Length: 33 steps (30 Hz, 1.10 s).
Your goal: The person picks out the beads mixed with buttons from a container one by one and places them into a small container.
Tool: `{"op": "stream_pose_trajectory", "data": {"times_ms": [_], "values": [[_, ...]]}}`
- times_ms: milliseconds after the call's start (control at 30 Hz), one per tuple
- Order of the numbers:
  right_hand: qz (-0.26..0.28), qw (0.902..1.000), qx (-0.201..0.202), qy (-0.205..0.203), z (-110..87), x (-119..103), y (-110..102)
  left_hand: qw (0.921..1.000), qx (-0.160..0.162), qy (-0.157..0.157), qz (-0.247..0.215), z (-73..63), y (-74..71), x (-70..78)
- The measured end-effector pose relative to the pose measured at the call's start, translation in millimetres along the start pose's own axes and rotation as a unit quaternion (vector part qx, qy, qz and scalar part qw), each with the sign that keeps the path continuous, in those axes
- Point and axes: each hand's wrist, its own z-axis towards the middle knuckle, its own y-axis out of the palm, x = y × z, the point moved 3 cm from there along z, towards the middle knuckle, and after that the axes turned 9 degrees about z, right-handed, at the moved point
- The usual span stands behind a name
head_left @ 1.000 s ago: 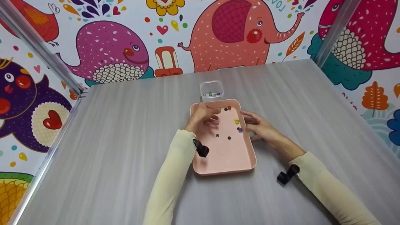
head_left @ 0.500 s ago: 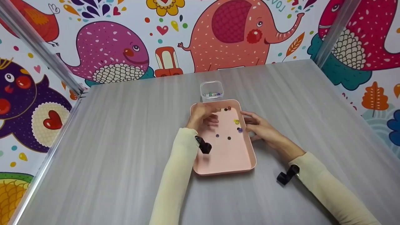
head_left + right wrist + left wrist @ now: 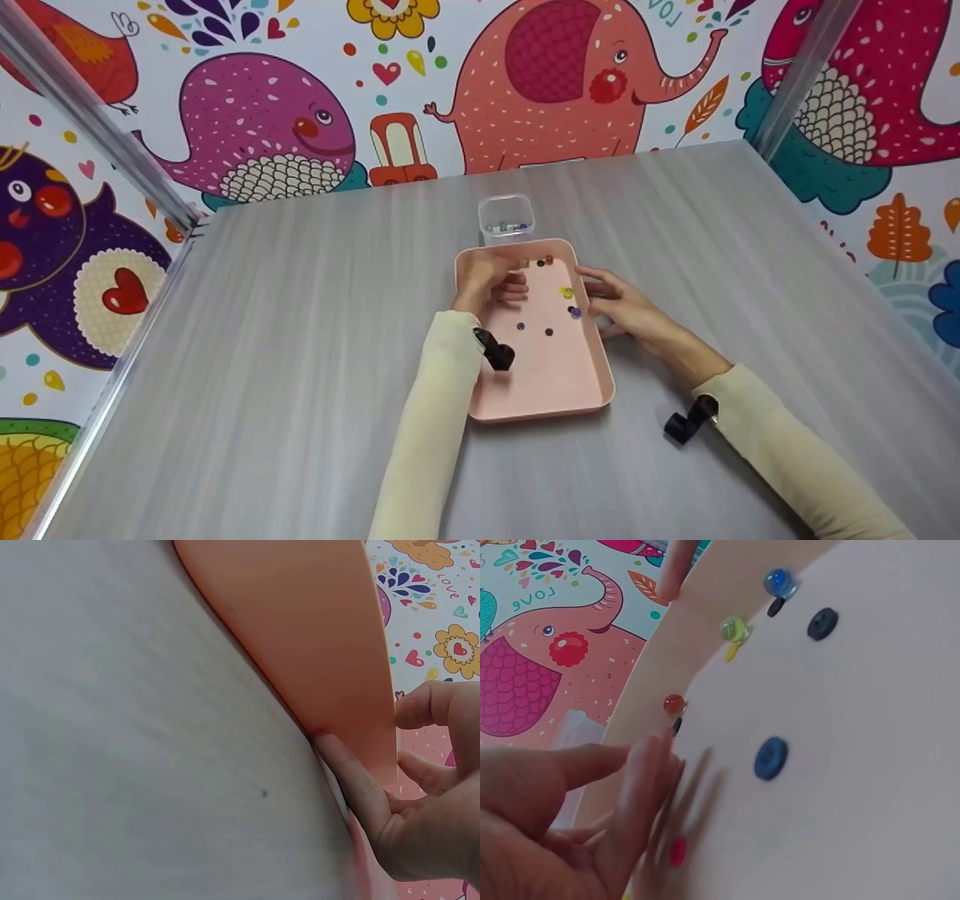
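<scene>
A shallow pink tray (image 3: 540, 379) lies on the table. My left hand (image 3: 484, 276) reaches inside its far left corner, fingers extended towards a small bead-like piece (image 3: 525, 263) at the far wall; a grip on it does not show. In the left wrist view an orange marble (image 3: 673, 704), a pink button (image 3: 678, 850) and a blue button (image 3: 771, 758) are near these fingers. My right hand (image 3: 634, 307) holds the tray's right wall, with one finger (image 3: 341, 765) low against the outside and others at the rim.
Further along the right wall are a yellow-green marble (image 3: 734, 629) and a blue marble (image 3: 779, 583), with a black button (image 3: 823, 623) nearby. A clear plastic box (image 3: 508, 217) with several small pieces stands behind the tray. A printed wall (image 3: 420, 75) backs the table.
My left forearm has shifted slightly right, and the left hand a little with it, still at the far left corner. The right hand and the pieces in the tray look unmoved.
</scene>
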Motion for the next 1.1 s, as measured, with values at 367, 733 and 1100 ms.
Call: {"op": "stream_pose_trajectory", "data": {"times_ms": [367,733,1100], "values": [[0.006,1.0,0.001,0.002,1.1,0.4,1.8,1.0,0.002,-0.001,-0.009,-1.7,5.4,-2.2],[0.01,0.9998,0.013,0.012,0.1,-1.9,3.0,0.9993,0.011,0.012,-0.034,1.0,8.3,-6.2],[0.011,0.9998,0.014,0.01,0.9,-0.6,2.9,0.9965,0.07,0.02,-0.042,5.5,14.0,-9.0]]}}
